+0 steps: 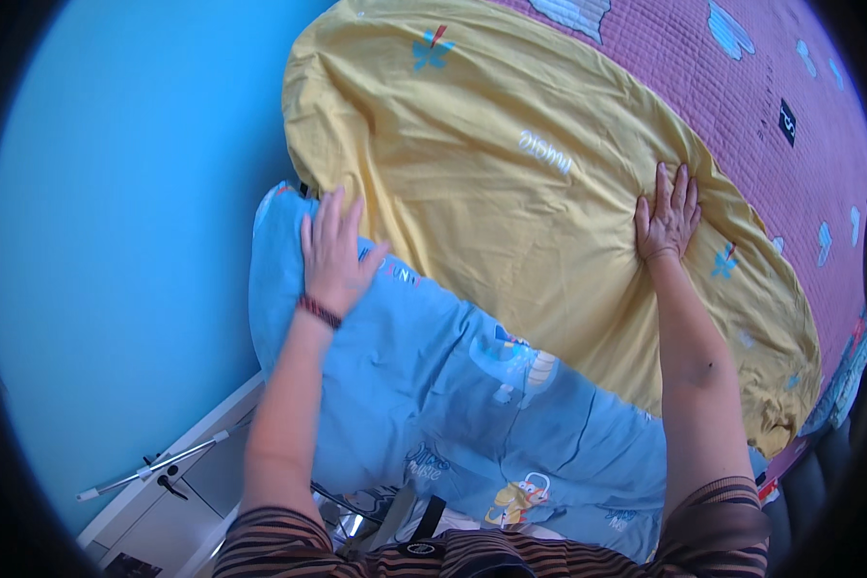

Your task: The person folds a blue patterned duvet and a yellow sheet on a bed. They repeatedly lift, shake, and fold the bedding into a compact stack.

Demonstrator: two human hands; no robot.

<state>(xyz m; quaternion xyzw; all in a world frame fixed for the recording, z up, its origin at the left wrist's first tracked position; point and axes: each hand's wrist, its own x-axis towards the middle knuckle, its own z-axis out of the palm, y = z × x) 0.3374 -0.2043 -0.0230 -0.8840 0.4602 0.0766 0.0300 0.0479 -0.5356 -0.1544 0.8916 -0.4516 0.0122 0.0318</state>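
A quilt lies before me, its yellow printed side (491, 188) on the far part and a blue side with cartoon dinosaurs (390, 361) on the part nearest me. My left hand (336, 249), slightly blurred, is spread where the blue part meets the yellow, near the wall; a dark red patterned band circles that wrist. My right hand (668, 217) lies palm down with fingers extended on the yellow fabric, close to its far right edge. Creases run from under this palm. Neither hand shows anything gripped between its fingers.
A pink quilted bed cover (751, 144) with pale patches extends beyond the yellow cloth. A blue wall (137, 217) rises at the left. At lower left are a metal rod (180, 456) and white furniture (159, 524). Folded fabric (847, 383) and a dark padded surface (813, 480) are at right.
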